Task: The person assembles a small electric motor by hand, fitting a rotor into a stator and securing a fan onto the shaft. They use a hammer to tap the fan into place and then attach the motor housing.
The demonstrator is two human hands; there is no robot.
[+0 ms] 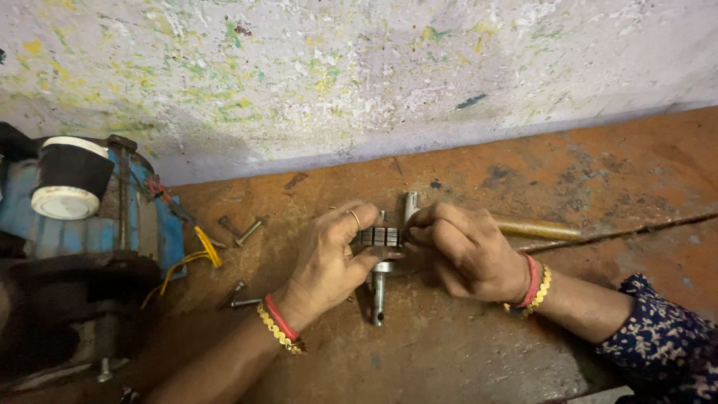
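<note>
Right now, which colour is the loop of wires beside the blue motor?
Yellow; the loop of wires shows best in the head view.

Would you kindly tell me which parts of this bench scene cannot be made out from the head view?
- Ridged metal part: its ends are covered by the left hand and right hand.
- Metal rod: its upper end is hidden under the hands.
- Brass-coloured bar: its near end is hidden behind the right hand.
- Blue motor: cut off by the left edge.
- Loose bolts: too small for detail.

The left hand (pixel 329 258) wears a thin gold ring and, at the wrist, red and gold beaded bangles. The right hand (pixel 467 251) wears matching red and gold bangles, with a dark blue sleeve (pixel 662 340) patterned in small white flowers.
</note>
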